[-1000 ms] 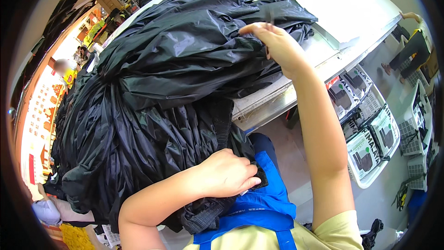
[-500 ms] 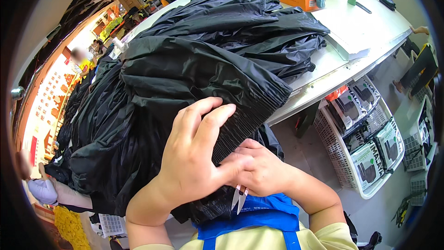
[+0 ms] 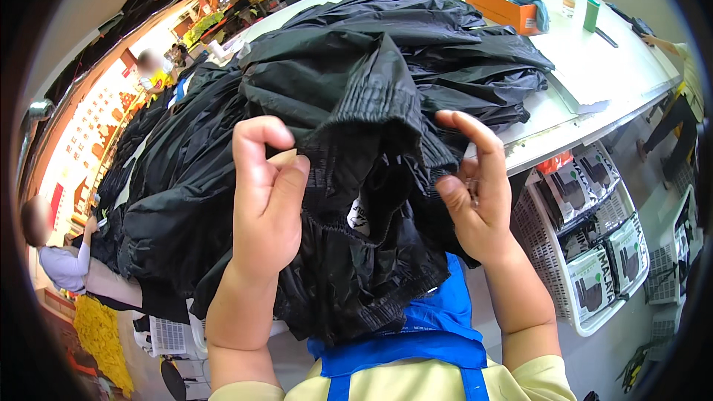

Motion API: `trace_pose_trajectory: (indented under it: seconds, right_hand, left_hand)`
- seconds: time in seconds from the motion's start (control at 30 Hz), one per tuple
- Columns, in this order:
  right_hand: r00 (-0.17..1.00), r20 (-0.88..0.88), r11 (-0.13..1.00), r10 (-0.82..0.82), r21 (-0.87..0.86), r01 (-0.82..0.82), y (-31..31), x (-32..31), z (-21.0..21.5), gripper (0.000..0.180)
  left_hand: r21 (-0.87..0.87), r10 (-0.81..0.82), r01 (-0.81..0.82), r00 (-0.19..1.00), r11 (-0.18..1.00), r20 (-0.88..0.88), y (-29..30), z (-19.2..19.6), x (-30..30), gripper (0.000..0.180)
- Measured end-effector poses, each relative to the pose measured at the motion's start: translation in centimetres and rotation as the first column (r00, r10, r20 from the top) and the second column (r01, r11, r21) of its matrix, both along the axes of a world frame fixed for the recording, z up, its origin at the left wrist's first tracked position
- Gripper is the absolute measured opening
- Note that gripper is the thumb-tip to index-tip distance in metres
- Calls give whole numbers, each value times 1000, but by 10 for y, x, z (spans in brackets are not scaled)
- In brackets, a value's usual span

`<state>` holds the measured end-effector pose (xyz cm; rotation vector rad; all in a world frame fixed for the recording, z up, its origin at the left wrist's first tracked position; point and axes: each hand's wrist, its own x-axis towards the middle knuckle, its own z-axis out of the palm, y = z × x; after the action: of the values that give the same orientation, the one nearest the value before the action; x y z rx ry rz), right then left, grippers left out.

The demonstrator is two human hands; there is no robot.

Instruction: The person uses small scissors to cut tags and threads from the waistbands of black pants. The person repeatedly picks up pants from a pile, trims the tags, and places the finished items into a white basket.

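1. Left hand (image 3: pixel 267 204) at nine o'clock and right hand (image 3: pixel 483 197) at three pinch the rim of the central black garment (image 3: pixel 382 93), mouth gaping between.
2. White tabletop (image 3: pixel 633 74) extends toward two.
3. White basket (image 3: pixel 551 271) at four, past the table's edge.

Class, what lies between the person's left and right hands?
In the head view, a gathered black fabric band lies between the left hand and right hand; a white patch shows inside its opening.

Thin, slightly glossy black cloth was seen in the garment (image 3: pixel 308 70), gathered into rough ridges at its elasticated band (image 3: pixel 377 100). A smooth white tabletop (image 3: pixel 635 67), an orange cardboard box (image 3: pixel 501 12) and a white basket (image 3: pixel 536 234) of latticed plastic were shown.
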<state>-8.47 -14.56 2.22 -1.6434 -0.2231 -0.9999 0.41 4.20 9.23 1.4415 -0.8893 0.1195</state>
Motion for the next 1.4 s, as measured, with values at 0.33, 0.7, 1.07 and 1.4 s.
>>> trace_pose_trajectory:
  seconds: [0.33,0.7,1.07,1.4]
  right_hand:
    - [853,511,886,109,-438,150,27,10,-12,23]
    - [935,352,714,33,-663,224,62,-7,-26,31]
    - [937,340,741,-77,-609,282,65,-14,-35,26]
    - [992,-14,943,128,-308,-126,78,-16,25,44]
  left_hand:
    - [30,-37,36,999,999,30,53,-19,-16,58]
    - [-631,-540,131,664,765,-517,61,-27,-39,76]
    - [-606,-446,54,729,794,-519,72,-40,-49,70]
    - [-381,-322,104,754,919,-573,66,-44,-62,73]
